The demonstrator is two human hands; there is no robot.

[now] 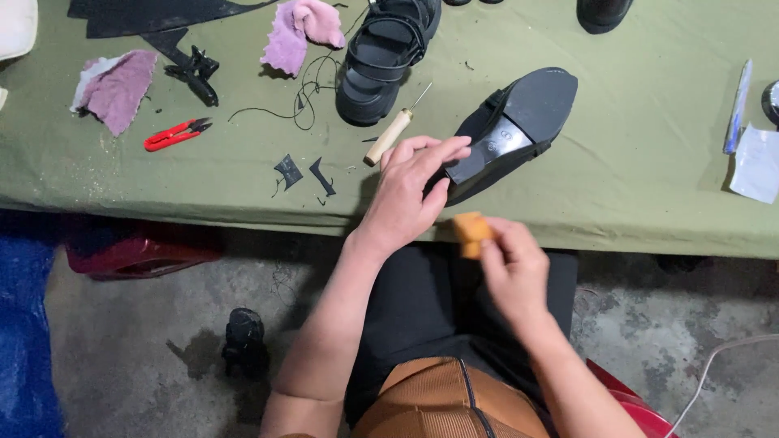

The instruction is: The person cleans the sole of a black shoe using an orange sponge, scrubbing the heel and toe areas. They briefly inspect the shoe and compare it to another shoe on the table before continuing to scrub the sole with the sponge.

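At lower centre, the right hand [513, 264] pinches a small orange block [471, 234], partly hidden by the fingers. Above it, the left hand [406, 195], fingers spread, presses the heel of a black shoe [511, 130] lying sole-up on the green table [649, 186], its long axis slanting toward upper right, toe farthest; the upper is hidden.

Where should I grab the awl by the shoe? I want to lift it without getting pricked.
Grip the awl by its pale wooden handle, coming from the near table edge. It lies flat, the handle end pointing toward you beside the left hand, while the thin metal point aims away toward the sandal.
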